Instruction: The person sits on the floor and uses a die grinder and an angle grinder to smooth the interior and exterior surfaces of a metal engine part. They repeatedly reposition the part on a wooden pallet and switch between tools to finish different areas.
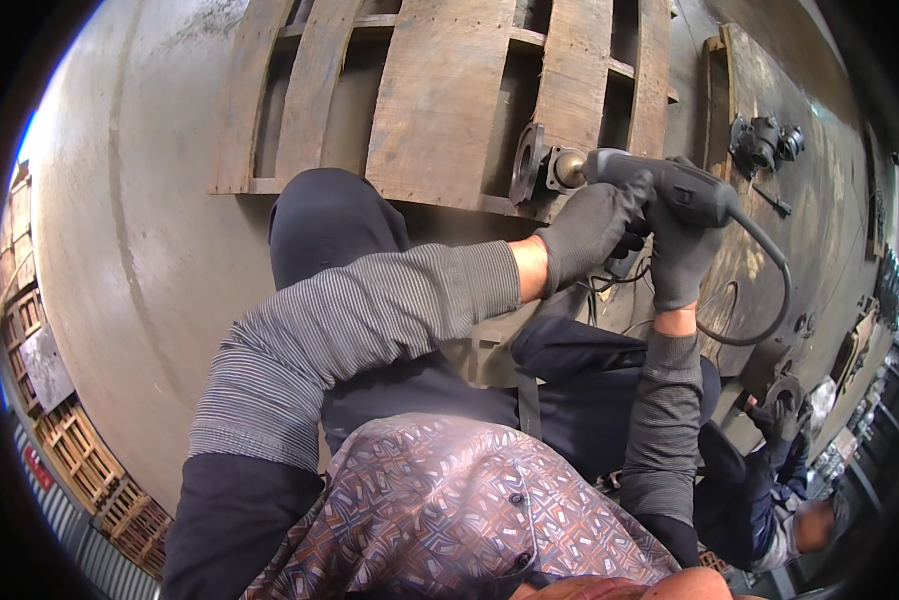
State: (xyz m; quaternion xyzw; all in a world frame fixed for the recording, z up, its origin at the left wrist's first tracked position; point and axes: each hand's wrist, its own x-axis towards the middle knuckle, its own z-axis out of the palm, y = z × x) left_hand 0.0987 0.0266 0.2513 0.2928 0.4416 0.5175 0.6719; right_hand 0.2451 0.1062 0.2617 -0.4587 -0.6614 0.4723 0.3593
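A dark grey corded power grinder [704,192] lies level across the front of my hands, its cord leaving the right end. My left hand [591,232], in a grey glove, is closed on its front part. My right hand [681,255], also gloved, wraps round the body from below. At the tool's left end, a rounded brass-coloured tip [569,167] meets a flanged metal fitting [527,165], which rests at the near edge of a wooden pallet [434,90]. Whether the tip is spinning, I cannot tell.
At the right, a wooden board [809,190] carries a dark metal valve-like part [764,142] and a slim rod-like tool [772,200]. The grinder's cord [784,290] loops beside my right arm. Another person [759,490] works low at the right, gloved hands on a round part. Stacked pallets [79,450] stand far left.
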